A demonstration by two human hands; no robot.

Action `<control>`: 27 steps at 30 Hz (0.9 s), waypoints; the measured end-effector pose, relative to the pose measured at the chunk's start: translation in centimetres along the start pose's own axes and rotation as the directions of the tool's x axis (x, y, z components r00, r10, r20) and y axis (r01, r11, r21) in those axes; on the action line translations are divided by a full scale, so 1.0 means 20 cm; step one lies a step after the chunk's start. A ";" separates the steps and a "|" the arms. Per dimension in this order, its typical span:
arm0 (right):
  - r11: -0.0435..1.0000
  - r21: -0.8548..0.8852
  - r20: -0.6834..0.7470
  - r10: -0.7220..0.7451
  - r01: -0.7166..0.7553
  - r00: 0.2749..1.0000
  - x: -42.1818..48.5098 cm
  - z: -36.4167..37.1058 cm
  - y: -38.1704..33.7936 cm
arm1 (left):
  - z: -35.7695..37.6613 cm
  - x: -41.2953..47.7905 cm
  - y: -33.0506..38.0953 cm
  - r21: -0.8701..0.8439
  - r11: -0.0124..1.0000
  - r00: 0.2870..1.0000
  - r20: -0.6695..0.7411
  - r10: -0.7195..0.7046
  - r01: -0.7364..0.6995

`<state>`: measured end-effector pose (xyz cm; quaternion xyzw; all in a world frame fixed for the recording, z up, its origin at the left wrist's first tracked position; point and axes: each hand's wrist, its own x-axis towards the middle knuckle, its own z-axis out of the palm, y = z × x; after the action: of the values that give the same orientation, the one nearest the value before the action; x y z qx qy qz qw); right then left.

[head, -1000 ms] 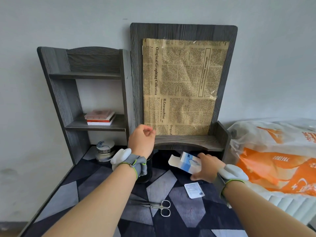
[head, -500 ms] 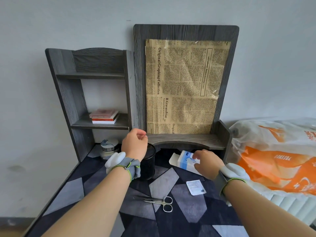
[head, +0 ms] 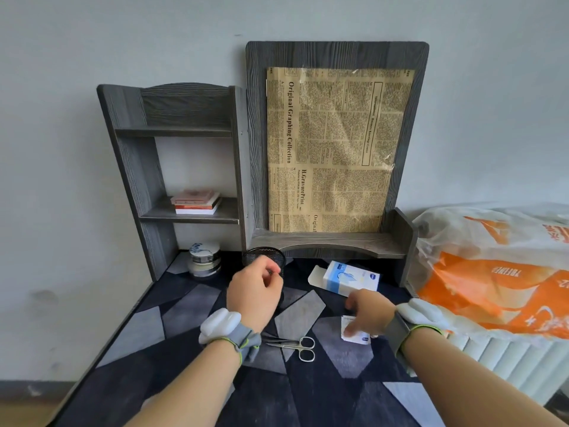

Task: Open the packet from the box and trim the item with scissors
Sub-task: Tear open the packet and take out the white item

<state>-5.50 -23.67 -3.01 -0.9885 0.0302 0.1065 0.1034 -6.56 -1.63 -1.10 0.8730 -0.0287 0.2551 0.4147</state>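
A white and blue box (head: 351, 277) lies on its side on the patterned mat, its end flap open to the left. In front of it lies a small white packet (head: 357, 336). My right hand (head: 371, 314) is down on the packet, thumb on its face and fingers curled at its far edge. Small silver scissors (head: 297, 347) lie on the mat between my two wrists, untouched. Holding nothing, my left hand (head: 255, 291) hovers with curled fingers in front of a black mesh cup (head: 264, 259).
A dark wooden desk shelf (head: 246, 180) stands against the wall with books (head: 195, 202) on it and round tins (head: 204, 258) below. A plastic bag with orange print (head: 492, 272) lies at the right. The mat's near part holds nothing.
My right hand let go of the box, which now lies on the mat, and came down onto the packet. My left hand dropped lower, toward the mesh cup.
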 end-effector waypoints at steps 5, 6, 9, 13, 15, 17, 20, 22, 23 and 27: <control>0.973 0.229 0.021 0.034 -0.038 0.999 0.01 -0.02 -0.01 | 0.07 -0.05 -0.02 0.056 0.998 0.956 0.293 0.000 -0.017; 0.939 0.342 0.029 0.032 -0.040 0.999 0.01 -0.04 -0.02 | 0.09 -0.05 -0.02 0.057 0.998 0.927 0.374 -0.015 -0.007; 0.791 0.610 0.065 0.002 -0.042 0.998 -0.01 -0.10 -0.06 | 0.12 -0.05 -0.02 0.023 1.000 0.842 0.540 -0.016 0.004; 0.728 0.685 0.044 -0.046 0.004 0.998 -0.01 -0.14 -0.12 | 0.13 -0.03 -0.01 -0.035 0.997 0.882 0.465 0.074 -0.066; 0.707 0.707 0.031 -0.049 0.013 0.998 0.00 -0.15 -0.13 | 0.12 -0.02 0.01 -0.036 0.992 0.889 0.441 0.125 -0.121; 0.694 0.719 0.032 -0.056 0.016 0.998 0.00 -0.15 -0.14 | 0.12 -0.01 0.03 -0.016 0.984 0.888 0.429 0.166 -0.177; 0.703 0.712 0.042 -0.063 0.014 0.997 0.00 -0.14 -0.14 | 0.11 0.01 0.05 -0.012 0.978 0.888 0.416 0.195 -0.209; 0.703 0.711 0.041 -0.065 0.016 0.997 0.00 -0.14 -0.14 | 0.10 0.03 0.05 -0.020 0.978 0.882 0.427 0.197 -0.209; 0.696 0.717 0.037 -0.068 0.021 0.997 -0.01 -0.15 -0.14 | 0.10 0.03 0.06 -0.015 0.978 0.879 0.435 0.194 -0.209; 0.685 0.721 -0.030 -0.111 0.098 0.993 -0.03 -0.17 -0.14 | 0.09 0.05 0.07 0.045 0.984 0.883 0.450 0.133 -0.171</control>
<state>-5.11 -21.59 1.01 -0.8676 0.0126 0.0879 0.4892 -5.31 -3.69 -0.68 0.9197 -0.1805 0.0816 0.3390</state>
